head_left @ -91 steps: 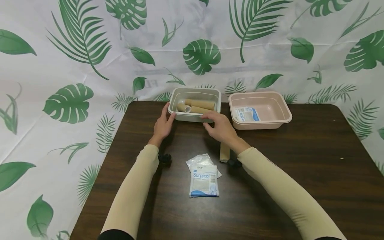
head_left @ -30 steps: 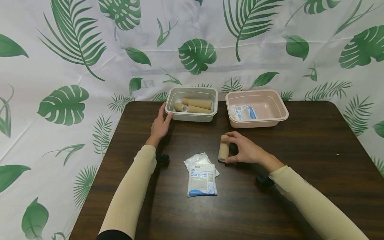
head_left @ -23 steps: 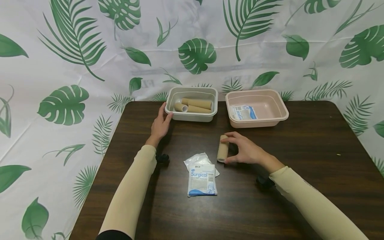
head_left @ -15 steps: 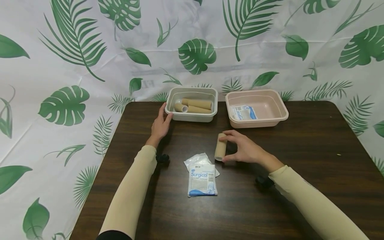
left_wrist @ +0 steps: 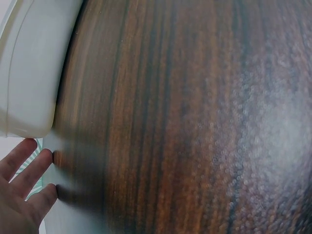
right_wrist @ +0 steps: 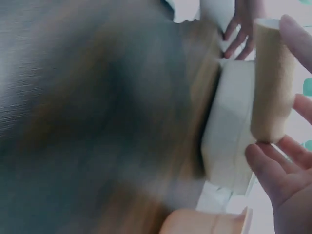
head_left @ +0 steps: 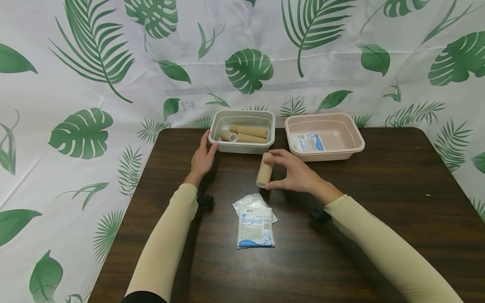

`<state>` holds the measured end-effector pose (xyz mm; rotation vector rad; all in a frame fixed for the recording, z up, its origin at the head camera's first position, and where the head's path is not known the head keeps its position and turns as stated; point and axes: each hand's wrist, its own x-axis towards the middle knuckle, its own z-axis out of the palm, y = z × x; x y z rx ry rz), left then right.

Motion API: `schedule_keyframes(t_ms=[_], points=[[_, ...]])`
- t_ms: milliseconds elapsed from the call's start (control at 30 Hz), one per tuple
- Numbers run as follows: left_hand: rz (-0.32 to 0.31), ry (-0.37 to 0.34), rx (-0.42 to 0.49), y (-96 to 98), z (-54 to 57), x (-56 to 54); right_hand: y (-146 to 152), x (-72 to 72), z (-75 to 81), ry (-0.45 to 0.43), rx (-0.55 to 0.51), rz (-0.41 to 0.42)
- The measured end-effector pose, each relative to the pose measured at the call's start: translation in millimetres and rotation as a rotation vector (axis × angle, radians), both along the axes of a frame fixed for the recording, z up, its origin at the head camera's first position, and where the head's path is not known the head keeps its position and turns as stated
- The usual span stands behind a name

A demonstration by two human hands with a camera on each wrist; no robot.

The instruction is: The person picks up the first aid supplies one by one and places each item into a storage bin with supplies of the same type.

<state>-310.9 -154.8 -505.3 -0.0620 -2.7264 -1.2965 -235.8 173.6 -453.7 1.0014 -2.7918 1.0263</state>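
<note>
In the head view my right hand holds a tan cylindrical roll by its ends, thumb at the near end and fingers at the far end. The right wrist view shows this roll with a rough tan side and a whitish end; its exact kind is unclear. My left hand rests at the left front corner of a pale grey tub, fingers loosely extended. Its fingertips touch the tub's corner in the left wrist view. Inside the tub lie several similar tan rolls.
A pink tub stands right of the grey one, holding a white-and-blue packet. Nearer me on the dark wooden table lie a packet marked "Surgical" and a silvery packet partly under it. A leaf-patterned cloth hangs behind.
My right hand has moved from the grey tub's rim to the roll on the table, gripped it, and carried it left and away from me toward the grey tub. The left hand stays put.
</note>
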Motion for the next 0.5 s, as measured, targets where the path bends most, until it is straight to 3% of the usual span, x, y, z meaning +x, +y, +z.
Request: schedule_keyframes(t_ms=[233,500], points=[[-0.010,-0.001,0.014,-0.3,1.2,0.2,-23.4,-24.1,14.8,0.075,-0.066,-0.082],[-0.001,-0.011,-0.004,-0.4,1.7,-0.1,-38.3,-57.6,14.5,0.078,-0.082,-0.250]])
